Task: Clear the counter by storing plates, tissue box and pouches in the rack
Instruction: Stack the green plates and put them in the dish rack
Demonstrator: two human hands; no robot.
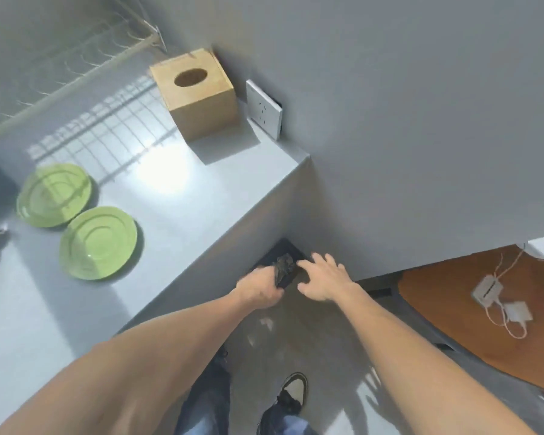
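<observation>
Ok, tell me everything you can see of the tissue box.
The tissue box is a cube that looks like light wood or bamboo, with plain, smooth sides. Its top face has one oval opening, dark inside; no tissue shows through it. It stands upright at the far corner of the grey counter, close to the wall, with a white wall socket just to its right. Whether it touches the wall or socket is unclear. Neither hand is near it, and nothing rests on it.

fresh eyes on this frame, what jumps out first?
Two green plates lie side by side on the grey counter, left of centre. A wooden tissue box stands in the back corner by a wall socket. Both hands reach low beside the counter's end, the left hand gripping something dark.
</observation>
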